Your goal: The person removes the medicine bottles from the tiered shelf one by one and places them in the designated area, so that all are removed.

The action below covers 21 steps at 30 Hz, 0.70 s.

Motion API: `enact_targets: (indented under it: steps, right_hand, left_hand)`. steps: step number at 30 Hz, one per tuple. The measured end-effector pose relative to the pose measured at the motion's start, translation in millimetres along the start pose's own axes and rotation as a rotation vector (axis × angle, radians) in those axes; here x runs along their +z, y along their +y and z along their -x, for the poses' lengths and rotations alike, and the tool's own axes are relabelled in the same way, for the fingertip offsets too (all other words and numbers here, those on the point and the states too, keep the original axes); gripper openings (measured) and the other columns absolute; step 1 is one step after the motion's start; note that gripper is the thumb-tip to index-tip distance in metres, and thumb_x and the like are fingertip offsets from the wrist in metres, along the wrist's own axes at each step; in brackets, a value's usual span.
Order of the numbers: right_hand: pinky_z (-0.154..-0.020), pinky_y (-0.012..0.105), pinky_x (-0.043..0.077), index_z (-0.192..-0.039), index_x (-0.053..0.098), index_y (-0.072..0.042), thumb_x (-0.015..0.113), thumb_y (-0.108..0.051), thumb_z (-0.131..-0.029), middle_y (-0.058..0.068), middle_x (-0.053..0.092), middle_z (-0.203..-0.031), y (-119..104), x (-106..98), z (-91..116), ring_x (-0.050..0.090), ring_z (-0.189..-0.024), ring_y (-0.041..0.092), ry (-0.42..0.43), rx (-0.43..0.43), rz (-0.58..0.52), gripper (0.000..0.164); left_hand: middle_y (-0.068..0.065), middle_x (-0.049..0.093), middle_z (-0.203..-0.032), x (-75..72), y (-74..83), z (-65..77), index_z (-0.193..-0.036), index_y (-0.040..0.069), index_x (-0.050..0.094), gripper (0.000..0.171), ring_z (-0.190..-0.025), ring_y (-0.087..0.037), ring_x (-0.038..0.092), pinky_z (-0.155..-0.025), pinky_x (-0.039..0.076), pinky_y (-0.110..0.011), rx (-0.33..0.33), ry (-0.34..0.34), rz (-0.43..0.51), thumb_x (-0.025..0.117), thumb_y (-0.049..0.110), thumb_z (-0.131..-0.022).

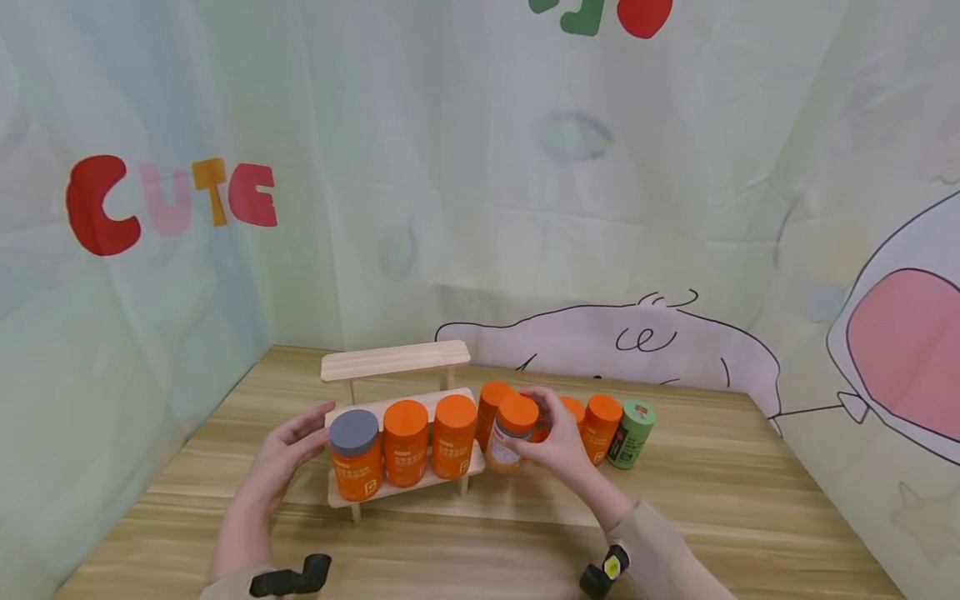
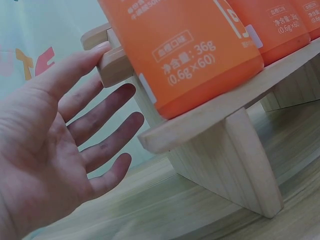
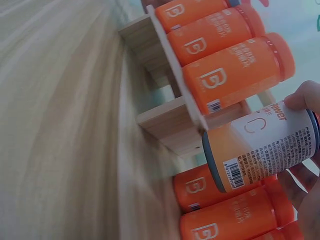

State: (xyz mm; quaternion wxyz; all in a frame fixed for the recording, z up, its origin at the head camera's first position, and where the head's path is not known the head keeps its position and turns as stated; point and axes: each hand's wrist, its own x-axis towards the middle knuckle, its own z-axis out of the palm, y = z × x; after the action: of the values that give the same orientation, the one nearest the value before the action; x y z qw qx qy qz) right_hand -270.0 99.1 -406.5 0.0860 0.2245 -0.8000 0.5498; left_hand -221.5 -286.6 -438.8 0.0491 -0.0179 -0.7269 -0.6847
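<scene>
A jar with an orange lid and a white-and-orange label (image 1: 504, 450) is held by my right hand (image 1: 558, 442), close to the right end of a two-tier wooden rack (image 1: 396, 361). The right wrist view shows this jar (image 3: 260, 147) off the tabletop, with a dark band at its base. On the rack's lower tier stand a grey-lidded orange jar (image 1: 356, 471) and two orange-lidded jars (image 1: 406, 450). At the rack's left end is my left hand (image 1: 281, 454); in the left wrist view its thumb touches the wood and the other fingers are spread loosely.
Behind and beside my right hand stand several orange jars (image 1: 600, 425) and a green jar (image 1: 632, 437) on the wooden table (image 1: 712, 500). A printed curtain (image 1: 375, 208) hangs around the back and sides of the table.
</scene>
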Motion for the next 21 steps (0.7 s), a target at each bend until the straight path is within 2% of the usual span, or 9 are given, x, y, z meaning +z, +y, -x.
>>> enact_targets:
  steps: [6,10,13,21]
  right_hand:
    - [-0.093,0.027,0.049,-0.127,0.054,-0.006,0.082,0.0,-0.072,0.013,0.062,-0.125,5.9,5.3,6.1,0.061,-0.108,0.024,-0.036,0.02,-0.03,0.063]
    - [-0.094,0.026,0.049,-0.126,0.054,-0.005,0.082,0.0,-0.072,0.012,0.062,-0.125,10.8,9.1,8.5,0.06,-0.109,0.024,-0.054,0.02,-0.03,0.061]
    - [-0.092,0.026,0.05,-0.126,0.054,-0.006,0.082,-0.002,-0.072,0.012,0.063,-0.123,13.9,11.5,10.4,0.061,-0.107,0.024,-0.056,0.03,-0.009,0.061]
    - [-0.086,0.026,0.051,-0.126,0.054,-0.007,0.083,-0.002,-0.071,0.012,0.065,-0.121,18.3,15.4,15.6,0.062,-0.102,0.023,-0.051,0.048,0.021,0.062]
  left_hand:
    - [0.03,0.061,-0.105,0.7,1.0,1.0,-0.14,0.011,0.054,0.044,-0.1,0.009,0.057,-0.085,0.047,-0.01,-0.004,-0.001,-0.005,0.06,0.018,-0.098]
    - [0.029,0.061,-0.105,0.5,0.9,1.6,-0.137,0.017,0.057,0.04,-0.1,0.009,0.057,-0.085,0.047,-0.01,0.004,-0.002,0.003,0.061,0.019,-0.097]
    - [0.03,0.061,-0.105,0.8,1.2,1.3,-0.138,0.016,0.057,0.041,-0.1,0.009,0.057,-0.085,0.047,-0.01,0.002,-0.001,-0.003,0.061,0.02,-0.097]
    - [0.031,0.059,-0.106,1.3,3.8,1.7,-0.142,0.006,0.05,0.049,-0.1,0.01,0.056,-0.086,0.047,-0.01,-0.007,0.002,-0.024,0.061,0.022,-0.098]
